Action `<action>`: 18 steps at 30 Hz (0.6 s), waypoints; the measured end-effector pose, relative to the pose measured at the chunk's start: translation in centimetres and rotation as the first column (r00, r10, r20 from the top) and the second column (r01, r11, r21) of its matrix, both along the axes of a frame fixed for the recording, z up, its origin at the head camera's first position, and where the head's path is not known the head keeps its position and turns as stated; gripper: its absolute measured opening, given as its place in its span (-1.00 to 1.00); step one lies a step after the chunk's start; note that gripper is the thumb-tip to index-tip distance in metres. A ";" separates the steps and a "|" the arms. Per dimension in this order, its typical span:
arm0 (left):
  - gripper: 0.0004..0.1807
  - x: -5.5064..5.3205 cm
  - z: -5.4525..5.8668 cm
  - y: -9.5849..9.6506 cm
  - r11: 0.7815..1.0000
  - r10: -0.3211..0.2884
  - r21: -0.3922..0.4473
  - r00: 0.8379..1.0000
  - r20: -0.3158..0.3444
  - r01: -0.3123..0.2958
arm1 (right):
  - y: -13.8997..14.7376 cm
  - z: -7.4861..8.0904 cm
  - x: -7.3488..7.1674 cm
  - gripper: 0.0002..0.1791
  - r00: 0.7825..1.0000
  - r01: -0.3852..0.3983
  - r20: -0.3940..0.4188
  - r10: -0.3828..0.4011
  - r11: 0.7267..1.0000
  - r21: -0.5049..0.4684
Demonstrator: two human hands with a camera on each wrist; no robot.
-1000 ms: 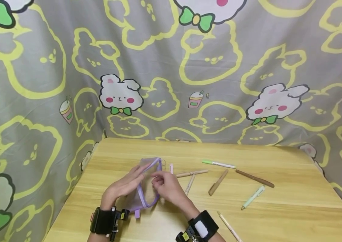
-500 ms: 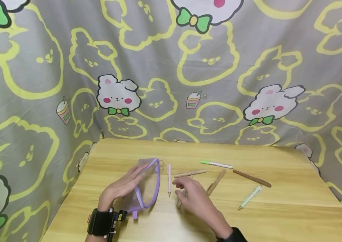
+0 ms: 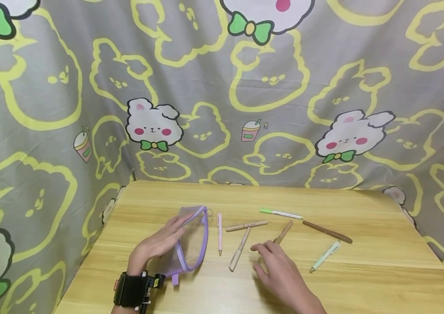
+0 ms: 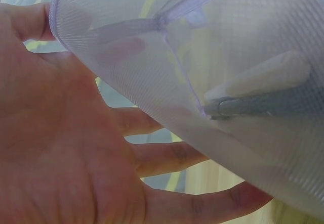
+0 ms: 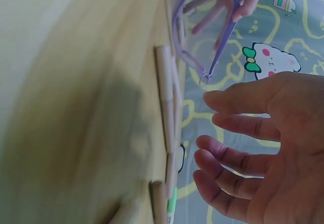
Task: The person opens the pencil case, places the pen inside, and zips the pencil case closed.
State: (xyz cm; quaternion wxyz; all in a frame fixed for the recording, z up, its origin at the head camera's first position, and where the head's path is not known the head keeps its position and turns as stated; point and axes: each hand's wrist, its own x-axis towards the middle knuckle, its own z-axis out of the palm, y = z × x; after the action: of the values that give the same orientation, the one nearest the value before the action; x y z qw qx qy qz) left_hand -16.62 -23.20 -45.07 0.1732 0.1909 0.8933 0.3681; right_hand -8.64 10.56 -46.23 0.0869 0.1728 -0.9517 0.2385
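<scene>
My left hand (image 3: 159, 240) holds up a see-through mesh pencil pouch (image 3: 180, 257) with purple edging, at the table's left. In the right wrist view, the left thumb (image 5: 243, 9) lies over the pouch's rim, and straight fingers show through the mesh. Its mouth gapes to the right. Through the mesh, the left wrist view shows a dark pen (image 4: 263, 104) and a pale tan one (image 4: 266, 77). My right hand (image 3: 282, 272) hovers with fingers apart and nothing between them. It partly covers a tan-brown pen (image 3: 284, 230).
Loose pens lie about: a pink click pen (image 3: 219, 235) by the pouch, two beige pens, one (image 3: 246, 226) behind the other (image 3: 240, 249). Farther right are a green-capped marker (image 3: 280, 213), a dark brown pen (image 3: 327, 231) and a mint click pen (image 3: 325, 257). A patterned curtain (image 3: 206, 87) encloses the table.
My right hand has moved from the pouch's mouth rightward and toward the front edge. The pink pen and nearer beige pen are now uncovered. My left hand and the pouch have stayed put.
</scene>
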 end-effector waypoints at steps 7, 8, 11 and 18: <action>-0.38 0.0 0.0 -0.1 1.000 -0.008 0.006 1.000 -0.003 0.008 | 2.3 -0.7 1.4 -0.46 0.995 0.063 0.074 -0.065 0.998 0.025; -0.38 0.0 0.0 -0.1 1.000 -0.007 0.006 1.000 -0.005 0.007 | 2.6 -0.9 1.5 -0.45 0.993 0.075 0.086 -0.078 0.997 0.033; -0.37 0.0 0.0 0.0 1.000 0.006 0.004 1.000 -0.003 -0.006 | 3.6 -1.3 2.0 -0.42 0.984 0.103 0.138 -0.111 0.993 0.064; -0.36 -0.1 0.0 0.0 1.000 0.013 -0.001 1.000 0.012 -0.013 | 5.9 -2.5 2.8 -0.38 0.949 0.159 0.261 -0.178 0.983 0.092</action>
State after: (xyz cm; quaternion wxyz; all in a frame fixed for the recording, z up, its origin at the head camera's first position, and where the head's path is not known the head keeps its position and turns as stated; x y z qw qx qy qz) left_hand -16.70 -23.19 -45.05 0.1762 0.1829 0.8938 0.3697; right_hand -5.82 16.45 -48.75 -0.0290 0.0600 -0.9736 0.2183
